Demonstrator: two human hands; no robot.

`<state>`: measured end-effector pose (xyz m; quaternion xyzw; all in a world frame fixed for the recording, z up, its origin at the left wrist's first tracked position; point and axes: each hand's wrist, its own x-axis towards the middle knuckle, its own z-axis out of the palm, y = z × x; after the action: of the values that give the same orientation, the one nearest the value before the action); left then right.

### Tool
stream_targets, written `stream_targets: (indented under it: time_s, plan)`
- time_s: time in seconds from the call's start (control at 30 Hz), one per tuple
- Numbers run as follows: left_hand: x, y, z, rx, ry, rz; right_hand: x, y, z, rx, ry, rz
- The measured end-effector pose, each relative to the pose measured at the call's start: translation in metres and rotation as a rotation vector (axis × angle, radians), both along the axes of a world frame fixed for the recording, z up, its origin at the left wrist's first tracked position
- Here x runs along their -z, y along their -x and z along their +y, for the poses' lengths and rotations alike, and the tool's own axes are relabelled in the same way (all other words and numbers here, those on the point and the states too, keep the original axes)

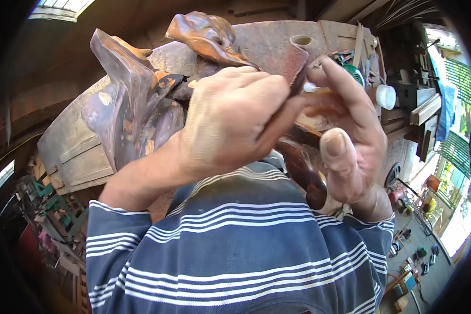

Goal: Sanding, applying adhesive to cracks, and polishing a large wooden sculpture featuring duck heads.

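My left grip (238, 118) is clutching a curled piece of brown sandpaper (296, 64), which is poking up above the bench (261, 41). My right grip (362, 137) is standing open just beside it, thumb and fingers apart. I am probably rolling or folding the sheet; the next move is likely calling for my right fingers pinching its free edge. Beyond, 1 glossy wood carving (201, 35) is resting.
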<state>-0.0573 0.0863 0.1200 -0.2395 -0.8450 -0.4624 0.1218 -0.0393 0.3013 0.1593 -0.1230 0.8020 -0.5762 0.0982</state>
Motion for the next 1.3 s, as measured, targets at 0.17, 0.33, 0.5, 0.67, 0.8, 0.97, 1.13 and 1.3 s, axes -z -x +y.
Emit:
stream_targets:
  time_s: [0.17, 0.33, 0.5, 0.67, 0.8, 0.97, 1.13, 1.3]
  plan:
    - [-0.015, 0.018, -0.009, 0.143, -0.024, 0.236, -0.005, 0.014, -0.05, 0.131, 0.349, -0.093]
    - [-0.012, 0.032, -0.008, 0.227, -0.131, 0.28, 0.002, 0.033, -0.043, 0.121, 0.629, -0.274]
    - [0.017, -0.001, -0.092, 0.07, 0.036, -0.147, 0.014, 0.047, 0.007, 0.066, 0.153, -0.228]
    - [0.053, -0.044, -0.184, -0.489, 0.51, -0.021, -0.006, 0.029, 0.086, 0.265, -0.139, -0.123]
    - [0.091, -0.049, -0.206, -0.753, 0.461, -0.205, -0.007, 0.016, 0.07, 0.046, -0.414, -0.128]
    - [0.097, -0.043, -0.204, -0.599, 0.423, -0.341, -0.011, 0.015, 0.036, -0.435, -0.764, -0.045]
    - [0.092, -0.049, -0.202, -0.559, 0.473, -0.258, -0.001, 0.015, 0.022, -0.575, -0.874, 0.121]
    - [0.093, -0.051, -0.205, -0.564, 0.384, -0.258, 0.016, 0.023, 0.009, -0.546, -0.774, 0.013]
